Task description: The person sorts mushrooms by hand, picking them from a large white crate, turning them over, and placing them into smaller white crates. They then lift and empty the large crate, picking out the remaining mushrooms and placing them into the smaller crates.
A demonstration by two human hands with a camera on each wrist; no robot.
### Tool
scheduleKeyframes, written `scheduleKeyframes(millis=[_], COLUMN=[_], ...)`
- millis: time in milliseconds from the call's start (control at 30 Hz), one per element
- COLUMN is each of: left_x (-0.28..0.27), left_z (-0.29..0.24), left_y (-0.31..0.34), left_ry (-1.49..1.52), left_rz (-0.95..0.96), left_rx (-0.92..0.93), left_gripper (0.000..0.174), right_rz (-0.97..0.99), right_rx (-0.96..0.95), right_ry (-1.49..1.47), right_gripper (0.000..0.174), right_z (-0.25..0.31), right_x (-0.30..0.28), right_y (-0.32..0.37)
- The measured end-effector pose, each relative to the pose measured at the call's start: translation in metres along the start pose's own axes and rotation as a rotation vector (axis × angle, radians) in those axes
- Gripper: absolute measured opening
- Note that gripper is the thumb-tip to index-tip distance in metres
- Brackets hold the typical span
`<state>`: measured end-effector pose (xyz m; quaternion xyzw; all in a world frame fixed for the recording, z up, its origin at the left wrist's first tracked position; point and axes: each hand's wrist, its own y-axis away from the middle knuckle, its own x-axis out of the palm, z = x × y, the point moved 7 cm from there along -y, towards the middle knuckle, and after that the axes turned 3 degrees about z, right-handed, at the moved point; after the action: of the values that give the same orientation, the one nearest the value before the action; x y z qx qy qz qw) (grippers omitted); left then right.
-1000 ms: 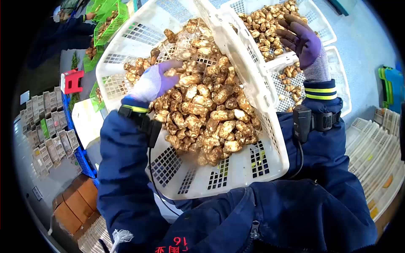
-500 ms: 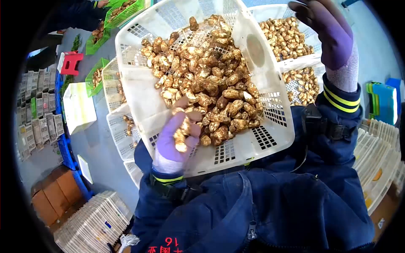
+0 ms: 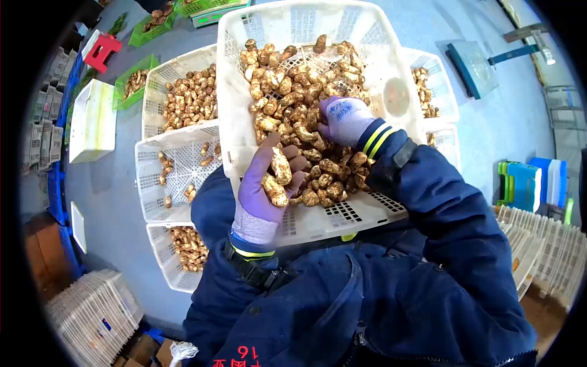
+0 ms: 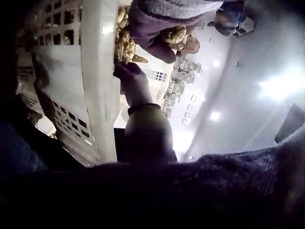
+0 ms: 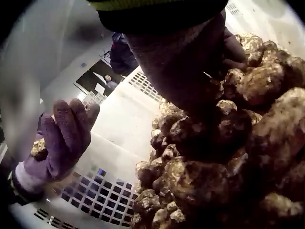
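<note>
A white plastic basket (image 3: 391, 61) sits before me, heaped with stubby brown-and-white mushrooms (image 3: 293, 98). At its near left edge my gloved left hand (image 3: 260, 199) cradles a few mushrooms (image 3: 280, 166), fingers curled about them. The right wrist view shows this left hand (image 5: 62, 143) from its finger side. My gloved right hand (image 3: 347, 119) reaches down into the heap from the right. Its fingertips are at the mushrooms and partly hidden; I cannot tell whether they grip one. Close up, the heaped mushrooms (image 5: 205, 186) look rough and soil-stained.
Left of the large basket stand more white baskets (image 3: 150, 159) holding mushrooms. Others (image 3: 449, 92) stand behind its right side. A green basket (image 3: 125, 98), a white box (image 3: 92, 122) and a red stool (image 3: 103, 52) lie farther left. Stacked white crates (image 3: 98, 312) fill the lower left.
My right hand has come from over the right-hand baskets into the heap. The left hand has picked mushrooms from the heap and stays at the near left edge. The head view has shifted.
</note>
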<state>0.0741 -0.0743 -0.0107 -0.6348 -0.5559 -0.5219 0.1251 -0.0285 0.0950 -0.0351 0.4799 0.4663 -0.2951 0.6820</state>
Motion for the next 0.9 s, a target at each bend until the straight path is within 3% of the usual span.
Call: scheduleKeyframes(millis=[100, 133, 233, 267, 367, 400, 433, 533, 633, 900], left_x=[0.004, 0.004, 0.007, 0.011, 0.017, 0.015, 0.016, 0.012, 0.012, 0.015], left_z=[0.0, 0.0, -0.001, -0.001, -0.006, -0.006, -0.006, -0.006, -0.006, -0.005], left_y=[-0.004, -0.005, -0.007, -0.007, -0.01, -0.009, -0.008, -0.009, -0.011, -0.008], left_ry=[0.0, -0.02, -0.012, 0.031, 0.107, 0.153, 0.197, 0.098, 0.023, -0.112], left_rz=[0.011, 0.025, 0.121, 0.155, 0.205, 0.187, 0.169, 0.041, -0.007, -0.052], left_rx=[0.018, 0.031, 0.044, 0.038, 0.044, 0.026, 0.006, 0.011, 0.033, 0.071], left_gripper=[0.043, 0.044, 0.043, 0.044, 0.051, 0.055, 0.06, 0.072, 0.078, 0.085], right_rz=[-0.13, -0.031, -0.016, 0.004, -0.014, -0.081, -0.119, -0.042, -0.024, -0.029], right_rx=[0.042, 0.145, 0.106, 0.053, -0.077, -0.005, -0.118, 0.013, 0.009, -0.066], right_ry=[-0.243, -0.533, -1.405, -1.432, -1.515, -1.332, -1.328, -1.327, -1.44, -1.285], right_gripper=[0.033, 0.027, 0.044, 0.053, 0.051, 0.049, 0.047, 0.043, 0.042, 0.031], right_z=[-0.021, -0.034, -0.038, -0.036, -0.04, -0.034, -0.041, -0.028, -0.018, -0.004], right_x=[-0.018, -0.02, -0.03, -0.036, -0.039, -0.047, -0.042, -0.054, -0.058, -0.071], right_y=[0.005, 0.009, 0.026, 0.03, 0.03, 0.035, 0.029, 0.028, 0.028, 0.033])
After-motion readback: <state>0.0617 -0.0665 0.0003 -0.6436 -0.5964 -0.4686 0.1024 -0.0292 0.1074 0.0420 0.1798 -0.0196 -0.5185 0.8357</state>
